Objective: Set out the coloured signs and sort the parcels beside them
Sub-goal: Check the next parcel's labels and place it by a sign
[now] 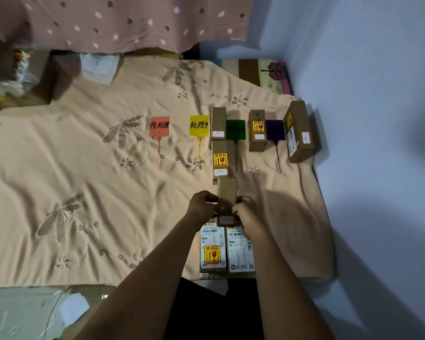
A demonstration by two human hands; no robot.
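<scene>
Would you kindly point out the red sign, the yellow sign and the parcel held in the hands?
red sign (159, 126): head view, middle of its square plate.
yellow sign (199, 125): head view, middle of its square plate.
parcel (226, 190): head view, bare cardboard near its far end.

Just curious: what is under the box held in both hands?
Two parcels lie side by side on the blanket: the left parcel, bearing a yellow sticker, and the right parcel. The box, left hand and right hand cover their far ends.
</scene>
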